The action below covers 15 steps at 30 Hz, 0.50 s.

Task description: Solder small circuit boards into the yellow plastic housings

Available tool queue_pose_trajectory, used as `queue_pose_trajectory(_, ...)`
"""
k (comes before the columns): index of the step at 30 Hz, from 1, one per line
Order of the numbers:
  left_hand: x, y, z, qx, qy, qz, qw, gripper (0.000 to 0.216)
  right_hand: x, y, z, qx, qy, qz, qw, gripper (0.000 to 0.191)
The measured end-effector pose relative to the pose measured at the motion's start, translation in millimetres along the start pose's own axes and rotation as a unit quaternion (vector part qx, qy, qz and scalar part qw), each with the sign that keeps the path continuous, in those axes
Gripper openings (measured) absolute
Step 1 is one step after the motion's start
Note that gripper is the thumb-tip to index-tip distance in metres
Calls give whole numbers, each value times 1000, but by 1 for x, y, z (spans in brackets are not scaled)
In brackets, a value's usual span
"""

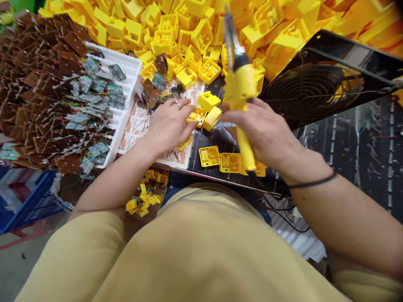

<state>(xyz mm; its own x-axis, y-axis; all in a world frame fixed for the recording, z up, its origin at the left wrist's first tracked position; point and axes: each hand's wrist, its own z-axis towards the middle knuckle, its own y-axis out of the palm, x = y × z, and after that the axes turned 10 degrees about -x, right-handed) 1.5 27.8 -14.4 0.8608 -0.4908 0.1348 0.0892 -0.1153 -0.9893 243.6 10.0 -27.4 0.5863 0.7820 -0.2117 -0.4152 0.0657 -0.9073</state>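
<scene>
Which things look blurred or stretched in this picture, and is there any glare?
Head view: the yellow handheld tool with metal tip is smeared, probably by motion, and the bare right hand is slightly soft; head view: the yellow plastic casings at upper right look stretched, with that corner darkened; head view: the black printed tabletop shows faint sheen left of the right hand.

A yellow handheld tool [242, 86], slightly blurred, is above the tabletop [346, 159], its metal tip pointing away from the near edge. Small yellow housings [208, 101] cluster leftward; open yellow cases [210, 156] line that edge, hollows upward.
</scene>
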Motion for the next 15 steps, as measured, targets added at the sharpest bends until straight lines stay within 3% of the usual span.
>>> queue_pose_trajectory(3,4,-4,17,-75,-52,61,994,46,13,14,25,-44,-5,-36,998,27)
queue_pose_trajectory(5,7,-7,20,-102,-49,93,989,47,13,11,23,-68,25,-63,995,27)
queue_pose_trajectory(10,15,-8,17,-129,49,71,988,41,0,-15,-27,-47,130,-100,985,25)
queue_pose_trajectory(15,38,11,33,-127,146,-32,981,33,-7,-15,-63,-46,195,-153,968,25)
